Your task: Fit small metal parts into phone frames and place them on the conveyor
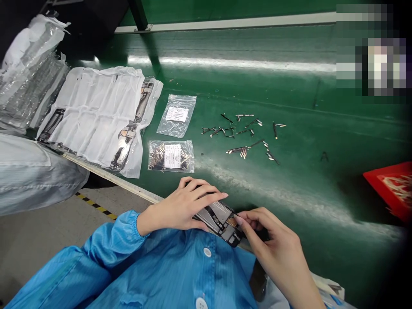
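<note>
An opened phone body [221,218], with its inner parts showing, lies tilted at the table's near edge. My left hand [188,204] is laid across its far end, fingers and thumb gripping the sides. At the near right end, my right hand [277,240] has thumb and forefinger pinched together against the phone's corner; whatever is between the tips is too small to make out. A dark flex cable [214,216] runs over the phone's inside. Beyond my hands, several small flex cables [240,150] are scattered on the green table [305,184].
Two zip bags stand left of the loose cables: one packed with small parts [157,156], one nearly flat with a label [176,113]. A wrapped tray of phone bodies [96,116] and stacked clear trays [28,90] lie farther left. A red object [391,189] sits at right.
</note>
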